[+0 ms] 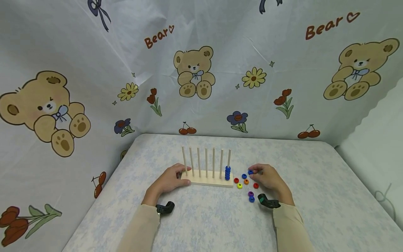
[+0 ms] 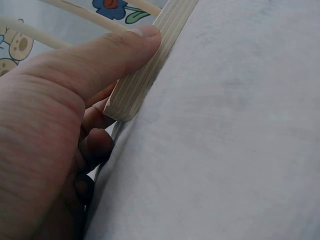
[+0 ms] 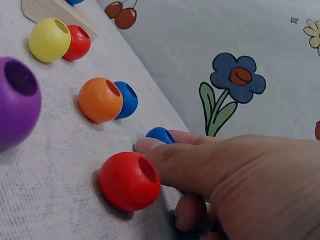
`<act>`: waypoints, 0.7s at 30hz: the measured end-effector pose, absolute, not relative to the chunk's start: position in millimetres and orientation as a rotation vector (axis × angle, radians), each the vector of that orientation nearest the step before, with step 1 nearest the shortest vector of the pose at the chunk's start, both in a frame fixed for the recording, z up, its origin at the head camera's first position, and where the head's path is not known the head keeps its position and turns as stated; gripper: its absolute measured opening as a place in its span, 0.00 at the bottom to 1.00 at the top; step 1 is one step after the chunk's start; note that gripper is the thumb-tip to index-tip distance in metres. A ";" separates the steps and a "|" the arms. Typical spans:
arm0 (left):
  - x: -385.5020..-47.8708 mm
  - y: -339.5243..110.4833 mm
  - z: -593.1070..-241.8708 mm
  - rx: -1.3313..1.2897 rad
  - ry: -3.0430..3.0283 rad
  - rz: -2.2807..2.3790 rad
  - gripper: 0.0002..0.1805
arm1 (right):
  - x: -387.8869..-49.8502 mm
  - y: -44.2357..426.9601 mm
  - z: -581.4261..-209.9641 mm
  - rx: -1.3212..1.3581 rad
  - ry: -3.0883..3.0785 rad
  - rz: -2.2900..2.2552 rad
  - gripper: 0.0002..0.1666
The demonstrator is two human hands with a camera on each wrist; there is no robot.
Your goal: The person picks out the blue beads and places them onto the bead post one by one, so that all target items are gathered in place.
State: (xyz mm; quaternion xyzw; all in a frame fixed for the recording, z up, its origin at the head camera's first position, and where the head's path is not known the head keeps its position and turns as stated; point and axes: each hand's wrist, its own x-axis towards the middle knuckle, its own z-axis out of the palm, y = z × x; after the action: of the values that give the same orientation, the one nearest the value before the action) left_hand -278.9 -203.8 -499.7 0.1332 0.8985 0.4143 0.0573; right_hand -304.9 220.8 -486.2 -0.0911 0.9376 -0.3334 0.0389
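Note:
A wooden peg board [image 1: 207, 180] with several upright pegs stands mid-table. My left hand [image 1: 170, 180] grips its left end, thumb along the front edge of the base and fingers behind, as the left wrist view also shows. Several blue beads [image 1: 227, 173] are stacked on the rightmost peg; the other pegs are bare. To the right of the board, my right hand [image 1: 269, 179] pinches a blue bead [image 3: 160, 134] between thumb and finger, at or just above the table. A red bead [image 3: 129, 181] lies close to that thumb.
Between board and right hand lie loose beads: a red one [image 1: 236, 180], a yellow one [image 1: 239, 186], an orange one [image 1: 246, 181] and a blue one [image 1: 244, 176]. Nearer me are a purple bead [image 1: 251, 194] and another blue bead [image 1: 252, 199]. A bear-print cloth [image 1: 220, 115] hangs behind the table.

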 end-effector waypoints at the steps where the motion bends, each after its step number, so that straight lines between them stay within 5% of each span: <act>1: -278.7 -203.8 -499.8 0.406 2.723 1.258 0.27 | -304.8 220.5 -486.3 -0.276 2.872 -1.021 0.15; 21: -278.6 -202.2 -498.2 0.391 2.709 1.271 0.27 | -304.1 218.5 -484.3 -0.249 2.858 -0.979 0.15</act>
State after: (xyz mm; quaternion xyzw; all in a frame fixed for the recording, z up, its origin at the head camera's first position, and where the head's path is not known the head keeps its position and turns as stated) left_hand -278.6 -202.2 -498.2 0.1294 0.8959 0.4205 0.0619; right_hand -304.1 218.5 -484.3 -0.0820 0.9414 -0.3226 0.0553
